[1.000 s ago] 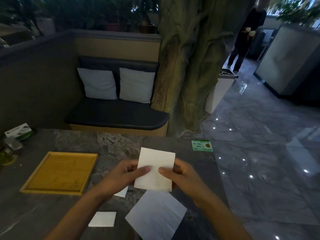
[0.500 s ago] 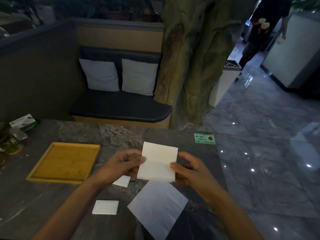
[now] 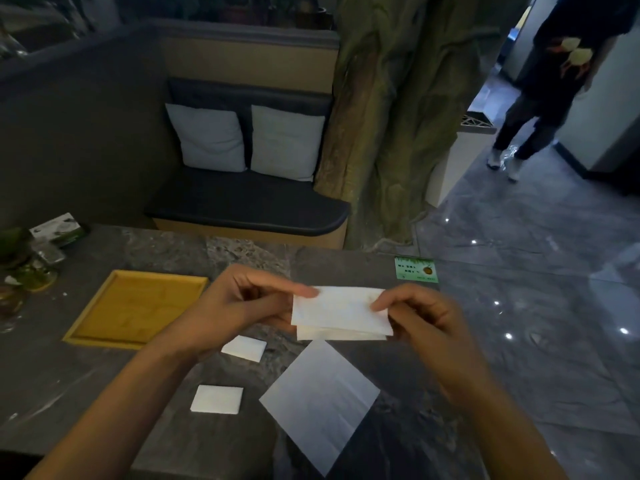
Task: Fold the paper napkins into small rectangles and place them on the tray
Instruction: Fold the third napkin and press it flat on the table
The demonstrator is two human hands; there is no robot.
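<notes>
I hold a white paper napkin point(image 3: 341, 315) above the dark stone table, folded over into a wide rectangle with the lower layer peeking out below. My left hand point(image 3: 242, 306) pinches its upper left edge and my right hand point(image 3: 415, 317) pinches its right side. A yellow wooden tray point(image 3: 104, 327) lies to the left with nothing on it. Two small folded napkins point(image 3: 244, 348) point(image 3: 217, 399) lie on the table below my left arm. An unfolded napkin point(image 3: 320, 400) lies flat near the front edge.
A tissue box point(image 3: 59, 230) and small jars point(image 3: 31, 271) stand at the table's far left. A green card point(image 3: 415, 270) lies at the far right corner. Beyond are a bench with cushions, a tree trunk point(image 3: 388, 116), and a person point(image 3: 540, 91) walking on the tiled floor.
The napkin's top half has come down over the lower half, turning a tall sheet into a wide rectangle. My view has tilted down and the person behind has walked closer.
</notes>
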